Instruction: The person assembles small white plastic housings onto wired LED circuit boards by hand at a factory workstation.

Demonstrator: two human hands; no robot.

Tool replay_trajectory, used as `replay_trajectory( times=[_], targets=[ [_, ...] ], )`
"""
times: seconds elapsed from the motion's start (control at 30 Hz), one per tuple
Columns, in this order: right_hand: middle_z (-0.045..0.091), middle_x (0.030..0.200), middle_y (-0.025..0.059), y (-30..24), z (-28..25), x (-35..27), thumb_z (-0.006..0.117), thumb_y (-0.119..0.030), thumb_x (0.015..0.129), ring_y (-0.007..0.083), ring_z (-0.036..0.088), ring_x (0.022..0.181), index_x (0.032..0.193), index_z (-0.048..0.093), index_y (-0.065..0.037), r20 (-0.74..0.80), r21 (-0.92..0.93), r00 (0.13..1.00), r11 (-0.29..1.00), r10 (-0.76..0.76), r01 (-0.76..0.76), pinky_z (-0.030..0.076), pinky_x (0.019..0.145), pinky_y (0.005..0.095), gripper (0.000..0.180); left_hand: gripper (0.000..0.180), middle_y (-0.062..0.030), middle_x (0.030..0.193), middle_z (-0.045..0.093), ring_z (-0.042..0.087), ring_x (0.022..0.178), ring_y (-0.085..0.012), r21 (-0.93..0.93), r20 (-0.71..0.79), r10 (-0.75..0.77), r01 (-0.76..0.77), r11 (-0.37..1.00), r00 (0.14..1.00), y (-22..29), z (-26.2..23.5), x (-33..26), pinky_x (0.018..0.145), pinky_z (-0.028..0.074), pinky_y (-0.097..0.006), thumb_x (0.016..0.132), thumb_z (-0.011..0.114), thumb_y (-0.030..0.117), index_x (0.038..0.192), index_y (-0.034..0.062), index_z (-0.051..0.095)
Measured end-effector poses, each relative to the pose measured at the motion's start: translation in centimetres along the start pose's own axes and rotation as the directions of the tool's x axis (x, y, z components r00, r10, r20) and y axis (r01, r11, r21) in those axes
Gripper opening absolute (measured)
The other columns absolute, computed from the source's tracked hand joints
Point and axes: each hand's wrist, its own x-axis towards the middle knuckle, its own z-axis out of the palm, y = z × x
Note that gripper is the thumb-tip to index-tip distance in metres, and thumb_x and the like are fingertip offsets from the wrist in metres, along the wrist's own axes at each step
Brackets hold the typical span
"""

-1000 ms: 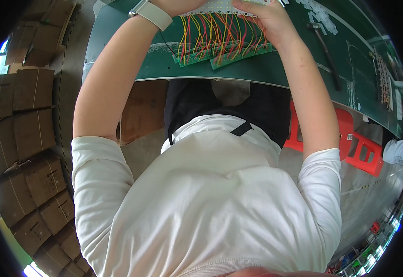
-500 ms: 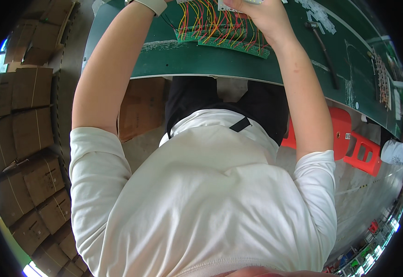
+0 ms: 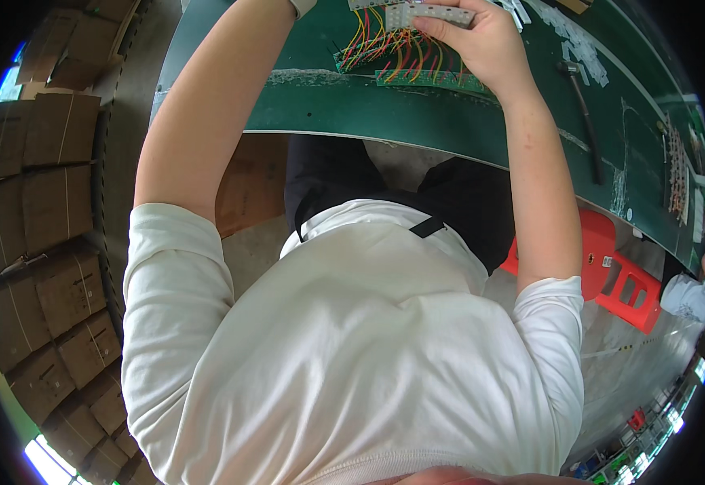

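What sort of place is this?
Probably an electronics assembly workshop or small factory: green circuit boards with red and yellow wires lie on a green workbench, and cardboard boxes are stacked at the left.

We wear a creased white shirt (image 3: 352, 339) with loose sleeves (image 3: 176, 259). Beyond the shirt are our black trousers (image 3: 327, 171), at its hem (image 3: 369, 209) a short black strap (image 3: 428, 227), past its left sleeve a pale wristband (image 3: 304, 7).

Wires (image 3: 402, 38) look plastic-sheathed — boxes (image 3: 57, 210) matt cardboard.
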Motion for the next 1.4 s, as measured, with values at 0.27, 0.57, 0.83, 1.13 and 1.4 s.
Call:
replay_trajectory(
  times=[0.27,0.57,0.83,1.13,1.4],
  targets=[
    [0.064,0.090,0.0146,1.6,2.2,2.0,0.090,-0.018,0.075,0.0285,0.064,0.084,0.099,0.067,-0.001,-0.113,-0.446,0.845,0.786,-0.523,0.427,0.051,0.076,0.0390,0.037,0.031,-0.0129,0.081,0.076,0.065,0.069,-0.0154,-0.113,0.068,-0.013,0.021,0.993,0.998,0.6,0.0,-1.6,0.067,0.053,-0.034,0.085,0.081,0.025,0.100,-0.0016,0.081],
    [0.072,0.093,0.0139,1.6,2.7,1.7,0.088,-0.017,0.079,0.0212,0.071,0.084,0.115,0.067,0.000,-0.212,-0.244,0.947,0.952,-0.240,0.186,0.055,0.073,0.0351,0.044,0.038,-0.0111,0.081,0.075,0.061,0.071,-0.0113,-0.140,0.068,-0.073,0.082,0.987,0.995,0.2,0.2,-2.9,0.066,0.051,-0.032,0.091,0.079,0.033,0.101,-0.0046,0.079],
    [0.077,0.096,0.0175,1.9,2.8,1.8,0.084,-0.024,0.086,0.0259,0.076,0.090,0.104,0.072,0.002,-0.198,-0.309,0.936,0.924,-0.293,0.224,0.057,0.075,0.0365,0.034,0.026,-0.0061,0.094,0.074,0.063,0.086,-0.0099,-0.416,0.009,-0.007,0.010,0.910,1.000,-4.5,2.5,-7.5,0.078,0.053,-0.029,0.102,0.065,0.013,0.118,-0.0071,0.071],
    [0.072,0.104,0.0267,4.0,4.4,2.1,0.078,-0.021,0.092,0.0414,0.072,0.098,0.117,0.059,0.005,-0.263,-0.474,0.845,0.825,-0.466,0.308,0.057,0.081,0.0434,0.040,0.027,-0.0105,0.066,0.064,0.051,0.056,-0.0110,-0.050,-0.359,-0.039,0.022,0.999,0.932,-2.0,6.3,-9.6,0.058,0.045,-0.029,0.101,0.066,0.027,0.101,0.0016,0.076],
    [0.074,0.106,0.0195,1.8,3.7,0.8,0.077,-0.018,0.094,0.0276,0.073,0.100,0.119,0.058,0.004,-0.203,-0.179,0.940,0.954,-0.276,0.241,0.056,0.083,0.0380,0.039,0.015,-0.0057,0.075,0.072,0.063,0.067,-0.0169,-0.401,-0.386,-0.126,-0.043,0.915,0.914,-2.9,6.9,-9.1,0.070,0.053,-0.031,0.094,0.071,0.013,0.092,-0.0022,0.075]
  ],
)
